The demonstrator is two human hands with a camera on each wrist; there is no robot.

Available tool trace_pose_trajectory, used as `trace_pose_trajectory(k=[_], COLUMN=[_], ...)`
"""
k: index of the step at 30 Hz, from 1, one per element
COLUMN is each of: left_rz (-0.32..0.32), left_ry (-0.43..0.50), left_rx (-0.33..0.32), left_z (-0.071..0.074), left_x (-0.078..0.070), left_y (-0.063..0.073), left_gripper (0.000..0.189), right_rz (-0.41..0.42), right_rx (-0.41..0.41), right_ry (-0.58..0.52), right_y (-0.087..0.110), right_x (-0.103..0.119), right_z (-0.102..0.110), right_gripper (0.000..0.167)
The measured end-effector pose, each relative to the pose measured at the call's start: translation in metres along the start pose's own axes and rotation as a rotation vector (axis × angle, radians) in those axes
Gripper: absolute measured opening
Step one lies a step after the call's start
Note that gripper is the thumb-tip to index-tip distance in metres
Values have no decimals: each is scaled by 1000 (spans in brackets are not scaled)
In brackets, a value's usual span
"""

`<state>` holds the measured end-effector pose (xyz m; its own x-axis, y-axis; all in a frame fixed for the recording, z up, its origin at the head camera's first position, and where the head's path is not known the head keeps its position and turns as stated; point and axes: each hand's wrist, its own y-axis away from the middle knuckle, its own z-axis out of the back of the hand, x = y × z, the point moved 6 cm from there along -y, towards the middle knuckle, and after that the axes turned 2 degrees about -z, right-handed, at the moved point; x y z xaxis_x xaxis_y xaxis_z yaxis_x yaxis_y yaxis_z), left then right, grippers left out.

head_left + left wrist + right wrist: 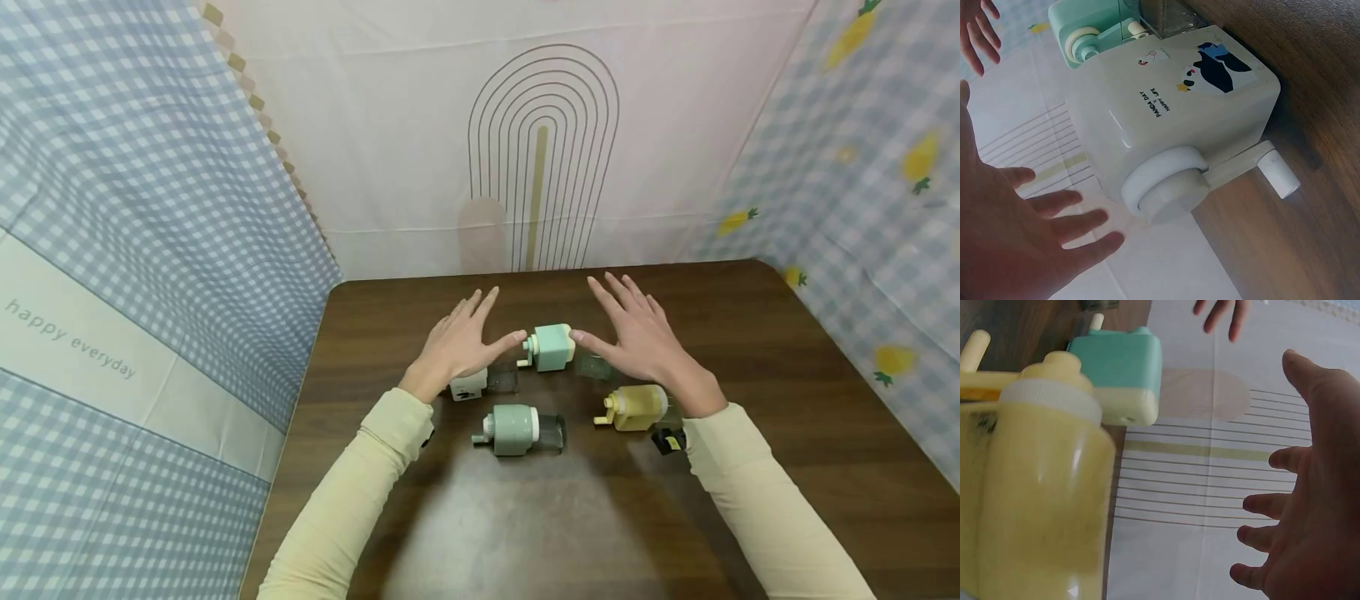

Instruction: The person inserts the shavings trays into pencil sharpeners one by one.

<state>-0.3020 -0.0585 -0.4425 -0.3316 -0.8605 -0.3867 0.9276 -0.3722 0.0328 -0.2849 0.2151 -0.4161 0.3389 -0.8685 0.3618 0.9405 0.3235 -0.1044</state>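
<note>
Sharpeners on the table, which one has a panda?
The white sharpener, partly hidden by the left hand in the head view. Only it shows a panda, unlike the turquoise one, grey-green one and yellow one.

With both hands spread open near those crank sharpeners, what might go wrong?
The left hand, close to the white panda pencil sharpener, might knock it if lowered. The right sleeve looks close to the yellow pencil sharpener and could nudge it. Its crank sticks out and might catch a finger.

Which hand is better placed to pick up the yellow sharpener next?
Probably the right hand: it is empty and nearer the yellow sharpener. The left hand is farther away, nearer the white sharpener.
</note>
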Motion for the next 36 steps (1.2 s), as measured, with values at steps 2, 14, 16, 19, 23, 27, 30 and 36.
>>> trace_pose_trajectory(k=[2, 14, 16, 19, 23, 27, 30, 36], left_rz=[-8, -26, -26, -28, -39, -43, -36, 44], left_ry=[8, 20, 19, 15, -3, -25, -35, -60], left_rx=[30, 141, 144, 132, 135, 174, 220, 302], left_z=[1, 14, 20, 32, 40, 33, 20, -2], left_x=[0, 3, 3, 0, -2, 0, 2, 10], left_y=[1, 14, 17, 21, 25, 26, 26, 26], left_gripper=[104, 108, 106, 104, 102, 100, 98, 96], right_rz=[12, 101, 114, 142, 167, 167, 179, 238], right_rx=[-3, -39, -37, -32, -16, 34, 56, 105], right_ry=[-16, -117, -117, -102, -65, -51, -58, -56], right_y=[0, 0, 0, 0, -2, -6, -9, -19], right_x=[3, 35, 40, 50, 61, 70, 75, 86], right_z=[1, 5, 4, 2, -5, -16, -24, -45], right_gripper=[90, 78, 79, 81, 84, 86, 87, 86])
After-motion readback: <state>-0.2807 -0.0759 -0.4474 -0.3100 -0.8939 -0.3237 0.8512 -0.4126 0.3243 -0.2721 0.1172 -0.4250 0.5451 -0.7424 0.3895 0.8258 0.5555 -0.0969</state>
